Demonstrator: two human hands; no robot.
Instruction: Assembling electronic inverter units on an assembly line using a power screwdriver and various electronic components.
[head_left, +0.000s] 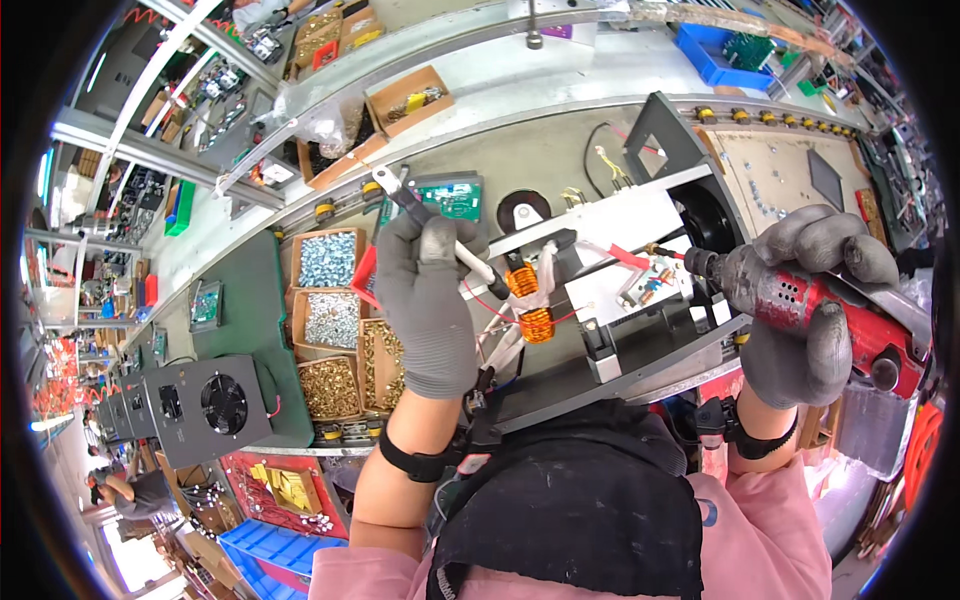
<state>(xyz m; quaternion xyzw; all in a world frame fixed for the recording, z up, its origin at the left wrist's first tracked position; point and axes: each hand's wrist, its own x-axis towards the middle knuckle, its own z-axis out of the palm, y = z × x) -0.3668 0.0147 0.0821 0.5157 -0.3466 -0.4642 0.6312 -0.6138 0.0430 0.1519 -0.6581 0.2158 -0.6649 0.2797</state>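
My left hand (pixel 430 320), in a grey glove, is closed around a white cable (pixel 472 262) with a flat metal lug (pixel 387 180) sticking out above the fingers. The cable runs toward an orange copper-wound coil (pixel 522 280) in a grey metal chassis (pixel 620 385). My right hand (pixel 785 365), also gloved, grips a red power driver (pixel 800 300) whose tip points left into the chassis. Near that tip lie a red-sleeved cable end (pixel 628 256) and a white plate (pixel 640 290) carrying small parts. A black round part (pixel 522 210) sits behind the coil.
Left of the chassis, cardboard boxes of silver screws (pixel 328 260) and brass-coloured fasteners (pixel 330 388) stand on the bench. A green circuit board (pixel 450 197) lies behind my left hand. Finished-looking grey fan units (pixel 215 405) line the left; a roller track (pixel 780 118) runs behind.
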